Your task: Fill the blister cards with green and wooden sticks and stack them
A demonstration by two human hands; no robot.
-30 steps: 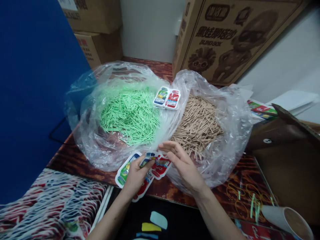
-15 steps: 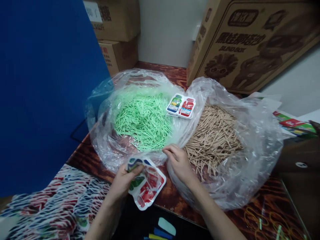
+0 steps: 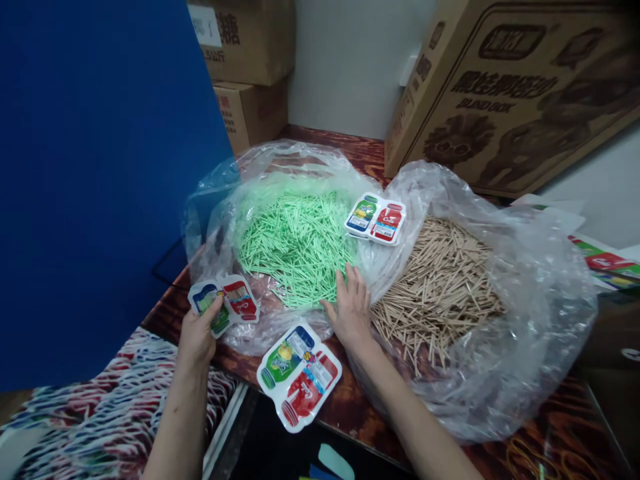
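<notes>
My left hand (image 3: pixel 198 337) pinches a twin-pocket packet (image 3: pixel 240 300) with green and red jar prints, held at the left over the near edge of a clear plastic bag. Pale sticks show through the packet's windows. My right hand (image 3: pixel 353 312) holds nothing visible; its fingers reach onto the near right edge of a heap of light green paper sticks (image 3: pixel 300 243). Between my forearms, a second packet (image 3: pixel 300 377) lies at the table's front edge, printed side up. More packets (image 3: pixel 375 220) lie stacked where the two plastic bags meet.
A heap of brown sticks (image 3: pixel 440 287) fills the right plastic bag (image 3: pixel 540 320). Cardboard boxes (image 3: pixel 480 100) stand behind. A blue panel (image 3: pixel 110 167) rises at the left, above a large pile of packets (image 3: pixel 125 413). Rubber bands (image 3: pixel 530 460) lie at the lower right.
My left hand has moved left and up with a packet, uncovering another at the table edge. My right hand has moved forward to the green sticks and its fingers have spread.
</notes>
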